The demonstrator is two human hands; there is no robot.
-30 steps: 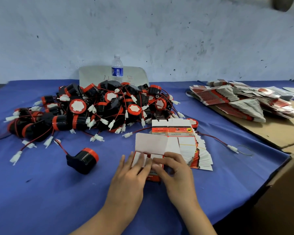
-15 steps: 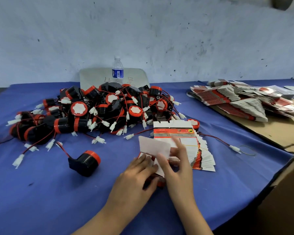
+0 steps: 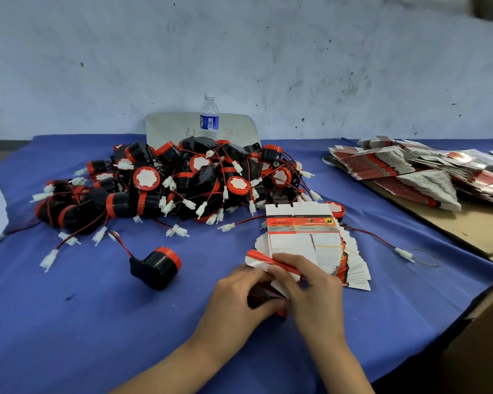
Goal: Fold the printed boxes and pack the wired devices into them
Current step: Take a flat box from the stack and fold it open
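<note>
Both hands meet over one red-and-white printed cardboard box blank [image 3: 271,264], near the front of the blue cloth-covered table [image 3: 83,322]; the left hand [image 3: 239,297] has its fingers curled round the blank's lower, darker part, and the right hand [image 3: 310,285] pinches the upper edge, thumb and fingers bent over a red-striped flap. The step in hand, as I judge it, is the folding itself: the blank is partly opened and bent, not yet a closed box (how far the panels have been squared up is hidden under the fingers).

Just behind the hands lies the fanned stack of flat printed box blanks [image 3: 319,245], touching the worked blank or very nearly; a larger heap of flat printed blanks [image 3: 410,172] sits well apart on the brown cardboard sheet [image 3: 473,223] to the right. The tangled pile of black-and-red round wired devices with white plugs [image 3: 182,183] fills the middle of the table; one single black-and-red wired device [image 3: 155,264] lies apart, just left of the hands.

The next move probably calls for tucking the flaps so the box holds its shape; then a reach to that nearest device, its red wire gathered in so it does not snag the opening.
</note>
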